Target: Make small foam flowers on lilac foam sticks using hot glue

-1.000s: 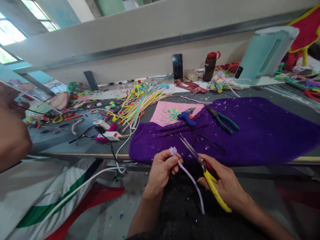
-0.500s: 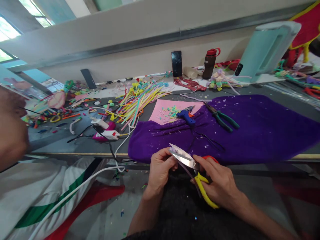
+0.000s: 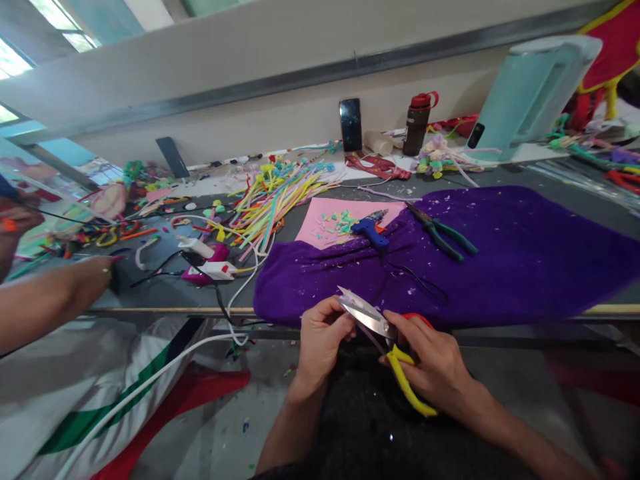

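Observation:
My left hand pinches the top end of a pale lilac pipe cleaner just below the table edge. Most of that pipe cleaner is hidden behind the blades and my fingers. My right hand grips yellow-and-red-handled scissors, whose blades point left and meet the pipe cleaner at my left fingertips. Both hands hover over my dark lap, in front of a purple cloth spread on the table.
On the cloth lie green-handled pliers and a blue glue gun by a pink sheet. A heap of coloured pipe cleaners, a charger and cables lie left. Another person's arm reaches in at left. A bottle and phone stand behind.
My right hand swung the scissors from upright to pointing left, onto the pipe cleaner at my left fingers. The other person's arm at left stretched out toward the table.

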Available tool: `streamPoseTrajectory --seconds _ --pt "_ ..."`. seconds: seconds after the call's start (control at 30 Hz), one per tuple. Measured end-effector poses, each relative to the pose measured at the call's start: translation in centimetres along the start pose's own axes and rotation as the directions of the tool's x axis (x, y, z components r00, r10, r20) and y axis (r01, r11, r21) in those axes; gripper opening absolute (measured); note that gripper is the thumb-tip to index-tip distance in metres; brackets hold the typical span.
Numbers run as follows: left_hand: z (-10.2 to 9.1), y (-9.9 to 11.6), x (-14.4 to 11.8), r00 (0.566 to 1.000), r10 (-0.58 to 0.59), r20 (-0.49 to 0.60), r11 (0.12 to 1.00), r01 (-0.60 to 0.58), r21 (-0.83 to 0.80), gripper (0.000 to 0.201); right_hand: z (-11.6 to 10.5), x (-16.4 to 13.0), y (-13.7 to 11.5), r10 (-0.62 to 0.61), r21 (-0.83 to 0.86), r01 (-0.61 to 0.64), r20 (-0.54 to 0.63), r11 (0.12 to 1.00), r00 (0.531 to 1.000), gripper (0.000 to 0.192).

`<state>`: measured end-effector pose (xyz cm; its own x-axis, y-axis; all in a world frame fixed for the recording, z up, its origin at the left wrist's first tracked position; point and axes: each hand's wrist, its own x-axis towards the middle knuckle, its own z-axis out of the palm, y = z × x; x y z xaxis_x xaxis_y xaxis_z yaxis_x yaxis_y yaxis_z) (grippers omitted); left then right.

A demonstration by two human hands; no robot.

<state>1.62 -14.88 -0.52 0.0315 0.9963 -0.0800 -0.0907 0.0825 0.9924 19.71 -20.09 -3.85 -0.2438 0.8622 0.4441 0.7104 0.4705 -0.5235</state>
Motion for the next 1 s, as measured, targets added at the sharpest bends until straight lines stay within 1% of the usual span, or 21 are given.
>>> streamPoseTrajectory --seconds 0.3,0.5,0.7,0.83,0.93,1.0 --pt "-0.09 -0.07 0.05 1.000 -0.016 0.006 1.000 0.016 0.014 0.011 0.26 -0.26 0.28 -0.004 0.032 0.003 0.032 0.999 0.999 0.057" --pt "-0.19 -0.07 0.08 1.000 -0.026 0.017 0.999 0.025 0.042 0.009 -0.03 -0.27 0.45 -0.020 0.003 0.020 0.024 1.000 1.000 0.057" --pt "-0.22 0.04 0.09 0.999 -0.028 0.021 0.998 0.027 0.051 0.009 -0.29 -0.43 0.46 0.012 -0.016 -0.011 0.060 1.000 0.998 0.057" --pt "-0.10 0.03 0.10 0.999 -0.038 0.010 0.999 0.037 0.029 0.010 -0.02 -0.55 0.63 0.014 -0.028 -0.013 0.057 1.000 0.998 0.057" --pt "-0.08 0.01 0.15 0.999 -0.043 0.007 0.999 0.043 -0.005 0.013 0.09 -0.57 0.71 0.016 0.026 -0.017 0.045 1.000 0.999 0.056" --pt "-0.14 0.06 0.22 0.998 -0.058 0.019 0.998 0.059 -0.039 0.014 -0.15 -0.50 0.58 0.059 0.127 -0.063 0.041 0.990 0.997 0.054"
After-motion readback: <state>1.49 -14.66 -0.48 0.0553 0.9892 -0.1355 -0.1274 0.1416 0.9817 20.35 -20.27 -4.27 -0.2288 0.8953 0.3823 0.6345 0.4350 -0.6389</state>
